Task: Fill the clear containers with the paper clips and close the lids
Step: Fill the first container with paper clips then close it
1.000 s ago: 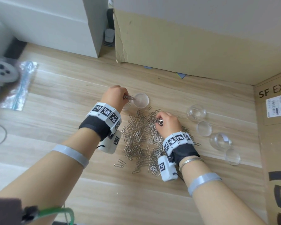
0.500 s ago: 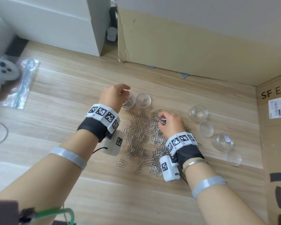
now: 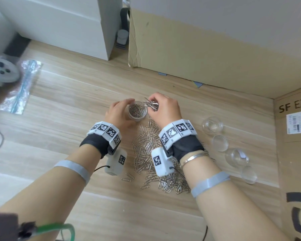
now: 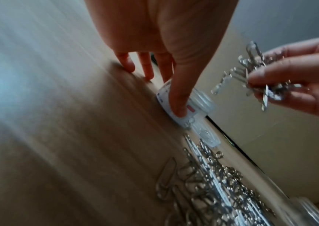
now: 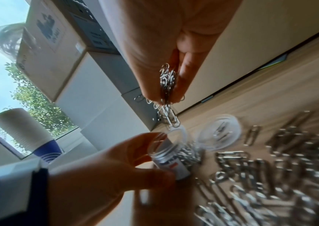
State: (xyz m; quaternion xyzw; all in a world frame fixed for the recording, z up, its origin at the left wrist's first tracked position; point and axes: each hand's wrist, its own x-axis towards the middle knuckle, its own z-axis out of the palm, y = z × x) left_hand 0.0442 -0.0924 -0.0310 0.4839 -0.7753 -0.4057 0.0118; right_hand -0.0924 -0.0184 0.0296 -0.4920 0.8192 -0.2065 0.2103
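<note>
A small clear container (image 3: pixel 137 111) stands on the wooden floor, partly filled with paper clips. My left hand (image 3: pixel 119 112) grips its side between thumb and fingers; the wrist views show the container (image 4: pixel 199 99) (image 5: pixel 174 156) in that grip. My right hand (image 3: pixel 165 108) pinches a bunch of paper clips (image 3: pixel 151 104) (image 5: pixel 167 85) just right of and above the container's mouth. Its loose lid (image 5: pixel 218 134) lies beside it, hidden in the head view. A big pile of clips (image 3: pixel 146 148) spreads between my wrists.
Two empty clear containers (image 3: pixel 212 125) (image 3: pixel 236 156) and two lids (image 3: pixel 220 143) (image 3: pixel 248 174) sit to the right. Cardboard boxes (image 3: pixel 198 49) (image 3: pixel 294 153) wall in the back and right. A grey controller (image 3: pixel 2 73) on a plastic bag (image 3: pixel 19 87) lies far left.
My right hand lifted a bunch of clips off the pile and carried it up to the container. My left hand let its clips go into the container and now holds it.
</note>
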